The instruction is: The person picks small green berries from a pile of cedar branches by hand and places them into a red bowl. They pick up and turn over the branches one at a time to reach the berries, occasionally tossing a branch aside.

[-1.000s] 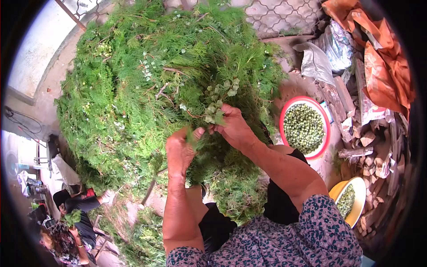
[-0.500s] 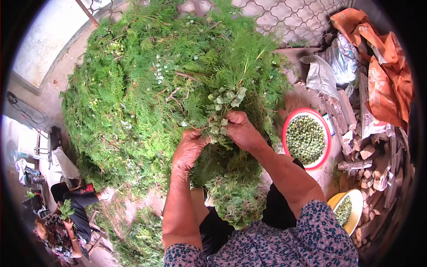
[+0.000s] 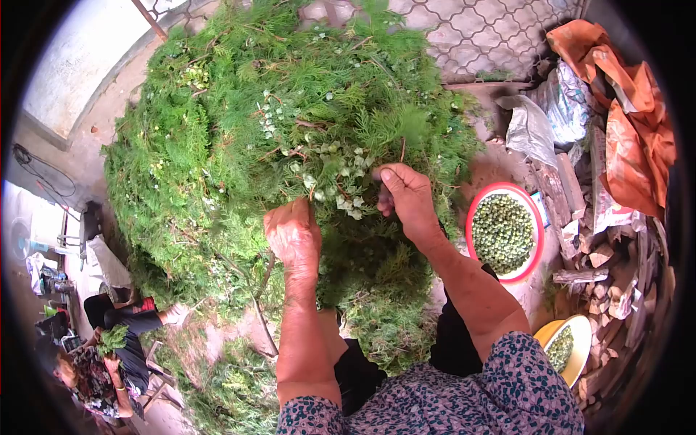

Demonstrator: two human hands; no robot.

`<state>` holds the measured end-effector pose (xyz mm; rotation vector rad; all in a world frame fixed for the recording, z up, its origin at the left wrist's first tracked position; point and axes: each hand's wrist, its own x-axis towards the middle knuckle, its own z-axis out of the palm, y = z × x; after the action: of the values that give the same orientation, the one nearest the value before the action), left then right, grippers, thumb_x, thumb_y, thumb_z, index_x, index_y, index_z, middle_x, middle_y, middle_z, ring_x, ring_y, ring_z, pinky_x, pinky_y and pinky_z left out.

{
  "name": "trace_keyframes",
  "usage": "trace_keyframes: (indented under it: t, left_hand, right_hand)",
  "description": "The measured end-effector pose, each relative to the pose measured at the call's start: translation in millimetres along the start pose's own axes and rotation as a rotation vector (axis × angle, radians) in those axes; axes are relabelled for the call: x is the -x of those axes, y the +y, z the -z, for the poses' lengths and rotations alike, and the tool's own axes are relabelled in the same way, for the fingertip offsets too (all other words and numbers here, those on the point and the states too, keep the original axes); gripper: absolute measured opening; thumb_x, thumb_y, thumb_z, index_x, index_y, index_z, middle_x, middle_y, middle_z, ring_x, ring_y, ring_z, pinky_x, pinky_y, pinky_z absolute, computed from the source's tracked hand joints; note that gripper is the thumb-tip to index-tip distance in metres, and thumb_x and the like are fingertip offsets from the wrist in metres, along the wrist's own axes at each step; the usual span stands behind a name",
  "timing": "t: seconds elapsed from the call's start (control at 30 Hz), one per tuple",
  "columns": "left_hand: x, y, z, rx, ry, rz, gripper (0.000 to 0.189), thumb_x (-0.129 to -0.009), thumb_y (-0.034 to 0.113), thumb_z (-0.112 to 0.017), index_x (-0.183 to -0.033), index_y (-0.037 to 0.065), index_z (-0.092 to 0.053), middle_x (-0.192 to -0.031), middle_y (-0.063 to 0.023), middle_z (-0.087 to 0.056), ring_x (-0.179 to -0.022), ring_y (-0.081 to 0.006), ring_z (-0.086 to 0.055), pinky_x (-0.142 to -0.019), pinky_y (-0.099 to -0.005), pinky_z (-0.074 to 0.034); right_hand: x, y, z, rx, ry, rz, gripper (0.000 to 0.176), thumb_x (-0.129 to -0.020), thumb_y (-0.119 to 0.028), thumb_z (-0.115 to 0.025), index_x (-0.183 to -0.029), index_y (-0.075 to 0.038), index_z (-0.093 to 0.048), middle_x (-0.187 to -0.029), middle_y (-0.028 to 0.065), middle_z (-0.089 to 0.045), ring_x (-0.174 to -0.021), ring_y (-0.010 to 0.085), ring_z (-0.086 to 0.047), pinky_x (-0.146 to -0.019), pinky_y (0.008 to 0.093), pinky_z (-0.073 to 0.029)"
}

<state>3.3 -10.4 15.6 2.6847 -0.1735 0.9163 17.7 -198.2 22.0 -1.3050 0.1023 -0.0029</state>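
A cypress-like branch bearing a cluster of pale green cones [image 3: 346,177] is in front of me, between my two hands. My left hand [image 3: 293,233] is closed around the branch on the near left side, and a bare brown stem [image 3: 265,319] runs down beside that wrist. My right hand [image 3: 407,199] is just right of the cones, thumb and fingers pinched together; whatever they hold is hidden. Under and beyond both hands lies a big heap of green cut branches [image 3: 203,138], dotted with more cones.
At my right stands a red-rimmed basin [image 3: 473,239] full of green cones, with a yellow basin [image 3: 578,355] of cones nearer me. Firewood [image 3: 602,290], sacks [image 3: 533,127] and an orange cloth [image 3: 634,138] line the right side. Another person [image 3: 109,362] sits at lower left holding a green sprig.
My hands have moved apart, the left one a little leftward and the right one rightward. The cone-bearing branch now shows more openly between them, and a bare stem appears beside my left forearm.
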Motion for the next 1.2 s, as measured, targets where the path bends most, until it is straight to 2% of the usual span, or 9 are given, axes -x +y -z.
trace_keyframes:
  t: [0.13, 0.3, 0.4, 0.53, 0.67, 0.73, 0.97, 1.03, 1.2]
  left_hand:
    - [-2.8, 5.9, 3.1, -0.067, 0.007, -0.132, 0.018, -0.066, 0.001, -0.06, -0.084, 0.005, -0.059, -0.063, -0.0057, -0.054, -0.063, -0.0236, -0.056, -0.068, -0.035, -0.041]
    - [-2.5, 7.0, -0.3, -0.101, -0.046, -0.153, 0.022, -0.066, 0.001, -0.06, -0.087, 0.005, -0.06, -0.062, -0.005, -0.054, -0.063, -0.0225, -0.056, -0.071, -0.0345, -0.042]
    - [-4.0, 12.3, -0.4, -0.103, -0.047, -0.174, 0.022, -0.066, 0.001, -0.059, -0.088, 0.005, -0.061, -0.062, -0.0049, -0.054, -0.063, -0.0219, -0.057, -0.072, -0.0345, -0.043]
    - [-4.6, 20.6, -3.8, -0.063, -0.045, -0.198, 0.021, -0.065, 0.001, -0.059, -0.085, 0.005, -0.061, -0.061, -0.0046, -0.054, -0.063, -0.0213, -0.057, -0.072, -0.0346, -0.043]
    - [-2.5, 15.3, -9.0, -0.076, -0.05, -0.183, 0.02, -0.064, 0.001, -0.06, -0.083, 0.005, -0.06, -0.06, -0.0039, -0.053, -0.061, -0.0213, -0.056, -0.072, -0.0343, -0.043]
    - [-3.0, 15.6, -6.4, -0.048, -0.063, -0.126, 0.015, -0.07, 0.003, -0.061, -0.085, 0.007, -0.061, -0.061, -0.0061, -0.057, -0.061, -0.0231, -0.058, -0.072, -0.0357, -0.043]
    - [-2.4, 9.5, -9.6, -0.017, -0.009, -0.093, 0.018, -0.064, -0.001, -0.059, -0.08, 0.007, -0.06, -0.057, -0.0041, -0.053, -0.059, -0.0223, -0.056, -0.071, -0.0341, -0.042]
    - [-0.2, 3.3, -11.5, -0.061, -0.046, -0.025, 0.01, -0.07, 0.004, -0.063, -0.079, 0.008, -0.059, -0.059, -0.0059, -0.056, -0.06, -0.0244, -0.057, -0.07, -0.0357, -0.042]
    - [-0.8, 5.7, -9.1, -0.086, -0.039, -0.067, 0.013, -0.066, 0.0, -0.058, -0.076, 0.008, -0.058, -0.058, -0.0043, -0.055, -0.058, -0.0221, -0.056, -0.071, -0.0333, -0.042]
  right_hand:
    - [-1.9, -7.0, -6.9, -0.052, -0.053, 0.263, 0.015, -0.091, -0.012, -0.051, -0.09, 0.0, -0.06, -0.062, 0.0019, -0.055, -0.052, 0.0055, -0.051, -0.047, 0.0204, -0.043]
    - [3.3, -20.8, -6.3, 0.119, -0.144, 0.254, 0.014, -0.089, -0.013, -0.056, -0.091, 0.0, -0.061, -0.071, 0.0039, -0.058, -0.058, 0.0067, -0.053, -0.052, 0.0226, -0.044]
    - [-6.0, -15.7, -18.1, 0.4, -0.147, 0.661, 0.02, -0.081, -0.014, -0.063, -0.09, 0.003, -0.059, -0.076, 0.0119, -0.06, -0.067, 0.0215, -0.06, -0.06, 0.0302, -0.046]
    - [-7.6, -6.9, -14.4, 0.688, -0.276, 0.658, 0.025, -0.075, -0.016, -0.069, -0.089, 0.003, -0.06, -0.077, 0.0157, -0.06, -0.065, 0.0243, -0.06, -0.06, 0.031, -0.047]
    - [-5.7, 0.6, -12.6, 0.496, -0.171, 0.524, 0.018, -0.077, -0.01, -0.066, -0.09, 0.001, -0.06, -0.073, 0.0118, -0.061, -0.06, 0.018, -0.058, -0.056, 0.028, -0.046]
    - [-3.3, -8.5, -10.5, 0.187, -0.165, 0.06, 0.01, -0.08, -0.003, -0.062, -0.09, -0.001, -0.059, -0.074, 0.0059, -0.06, -0.059, 0.0097, -0.054, -0.055, 0.0232, -0.045]
    - [4.3, -10.6, -16.2, 0.03, -0.069, 0.156, 0.01, -0.082, 0.003, -0.057, -0.091, 0.001, -0.057, -0.079, 0.0029, -0.056, -0.061, 0.0065, -0.053, -0.055, 0.0208, -0.045]
    - [5.2, -12.4, -10.7, 0.253, 0.045, 0.429, 0.014, -0.082, 0.004, -0.056, -0.095, 0.002, -0.054, -0.079, 0.0028, -0.056, -0.061, 0.0071, -0.053, -0.056, 0.0209, -0.045]
    - [-6.3, -17.9, 0.1, -0.216, -0.147, 0.061, 0.009, -0.087, -0.007, -0.056, -0.091, 0.0, -0.06, -0.075, 0.0031, -0.056, -0.058, 0.0054, -0.049, -0.052, 0.0205, -0.04]
